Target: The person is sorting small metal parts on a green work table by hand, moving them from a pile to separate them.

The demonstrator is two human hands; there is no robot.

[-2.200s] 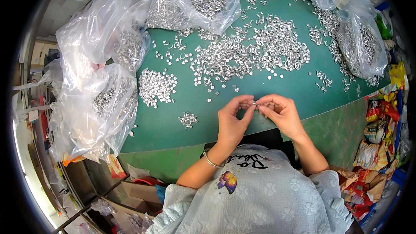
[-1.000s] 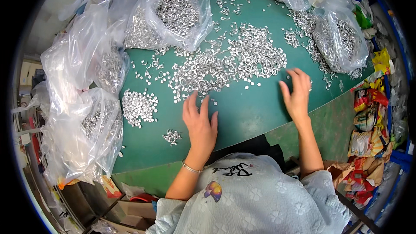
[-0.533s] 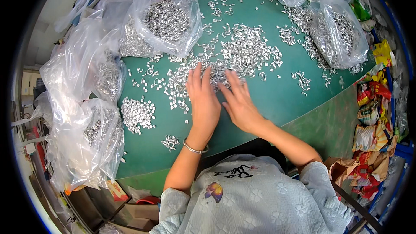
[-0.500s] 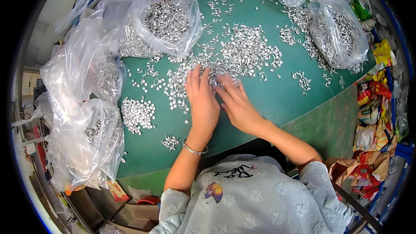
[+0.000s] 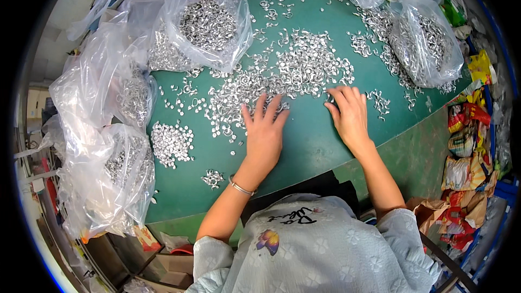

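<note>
My left hand (image 5: 265,133) lies flat on the green table (image 5: 309,146), fingers spread, its fingertips touching the near edge of a big loose heap of small silver metal rings (image 5: 293,73). My right hand (image 5: 350,116) rests palm down a little to the right, fingers apart, at the heap's lower right edge. Neither hand holds anything. A small sorted pile of rings (image 5: 171,142) and a tiny cluster of rings (image 5: 211,178) lie to the left of my left hand.
Clear plastic bags of rings stand around: one bag at the back (image 5: 209,21), several bags along the left edge (image 5: 106,168), one bag at the right (image 5: 429,49). Colourful packets (image 5: 467,135) pile beside the table on the right. A metal bracelet (image 5: 240,187) is on my left wrist.
My hands were together pinching a piece, then spread and pressed onto the heap side by side. Now the right hand has slid right, apart from the left.
</note>
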